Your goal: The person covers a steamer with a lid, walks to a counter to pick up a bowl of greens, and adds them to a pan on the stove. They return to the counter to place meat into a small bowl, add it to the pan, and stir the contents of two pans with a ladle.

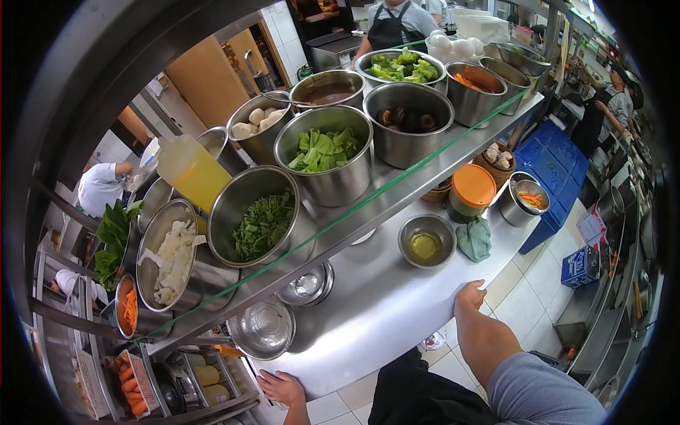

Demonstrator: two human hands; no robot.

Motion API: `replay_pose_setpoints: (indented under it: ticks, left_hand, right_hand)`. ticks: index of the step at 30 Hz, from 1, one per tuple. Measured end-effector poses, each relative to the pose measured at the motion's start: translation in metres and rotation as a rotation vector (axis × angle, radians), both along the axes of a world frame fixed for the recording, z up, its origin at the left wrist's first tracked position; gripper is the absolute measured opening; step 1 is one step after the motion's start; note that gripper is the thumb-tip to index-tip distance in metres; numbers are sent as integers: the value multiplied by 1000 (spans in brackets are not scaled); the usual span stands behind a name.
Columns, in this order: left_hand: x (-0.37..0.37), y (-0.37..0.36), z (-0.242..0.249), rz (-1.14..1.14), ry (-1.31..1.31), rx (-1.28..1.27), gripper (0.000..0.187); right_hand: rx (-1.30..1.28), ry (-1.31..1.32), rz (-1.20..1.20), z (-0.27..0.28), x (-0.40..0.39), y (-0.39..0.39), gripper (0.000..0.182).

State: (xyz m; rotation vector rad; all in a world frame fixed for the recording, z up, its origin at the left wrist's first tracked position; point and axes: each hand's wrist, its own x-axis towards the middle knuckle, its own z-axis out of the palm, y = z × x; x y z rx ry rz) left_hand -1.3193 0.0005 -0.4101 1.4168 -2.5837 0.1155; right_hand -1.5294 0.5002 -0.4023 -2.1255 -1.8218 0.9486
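Note:
My left hand (280,387) lies with fingers spread at the near left corner of the steel counter (368,319), holding nothing. Closest to it is an empty-looking metal bowl (262,327), with stacked metal bowls (308,283) behind. At the counter's right edge rests my right hand (470,293), fingers stretched out and nothing in the palm that I can see. Beyond that hand are a crumpled green cloth (474,239) and a metal bowl of yellowish liquid (426,241). An orange-lidded tub (473,185) stands behind the cloth.
A raised steel shelf (397,185) carries several metal pots, including chopped greens (263,223), cut leaves (326,150) and broccoli (404,67). A yellow-filled plastic container (191,170) stands among them. Right are a blue bin (552,170) and a box (581,267). Other people (400,25) work beyond.

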Motion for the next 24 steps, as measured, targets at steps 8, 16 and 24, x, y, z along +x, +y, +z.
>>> replay_pose_setpoints:
  ticks: [8, 16, 24]
  left_hand:
    - [-1, 3, 9, -21, -34, 27, 55]
    - [0, -1, 2, -34, -7, 10, 55]
    - [1, -3, -1, -33, -16, 4, 56]
  right_hand:
    - [13, -33, -10, 8, 0, -4, 63]
    - [7, 0, -4, 10, -2, -6, 63]
    - [5, -3, -5, 10, -2, -5, 62]
